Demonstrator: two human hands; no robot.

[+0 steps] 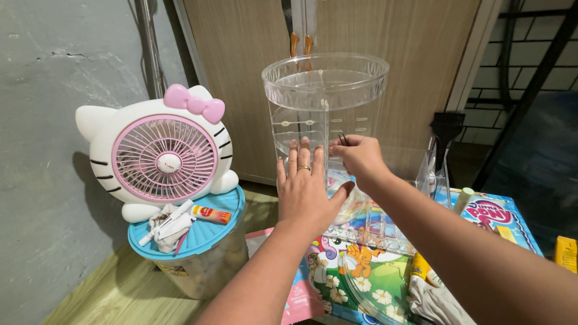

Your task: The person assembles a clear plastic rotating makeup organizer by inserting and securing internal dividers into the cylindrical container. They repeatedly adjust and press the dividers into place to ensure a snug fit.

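The left hand (307, 189) lies flat and open, fingers spread, against the side of the tall clear plastic organizer (325, 120), apparently bracing it so that it does not turn or tip. The right hand (360, 157) is closed in a pinch on a small dark wire clip (342, 138), held at the organizer's wall about level with one of its inner shelves. The organizer stands upright on a low desk (361, 283) covered with a colourful cartoon-pony sheet (its round base shows faintly through the plastic). To the right on the desk are a black brush (447, 127) and a pale tube (462, 200). Well to the left, a cat-shaped pink fan (159, 153) sits on a blue-lidded container (205, 241), raised off the wooden floor (108, 289).
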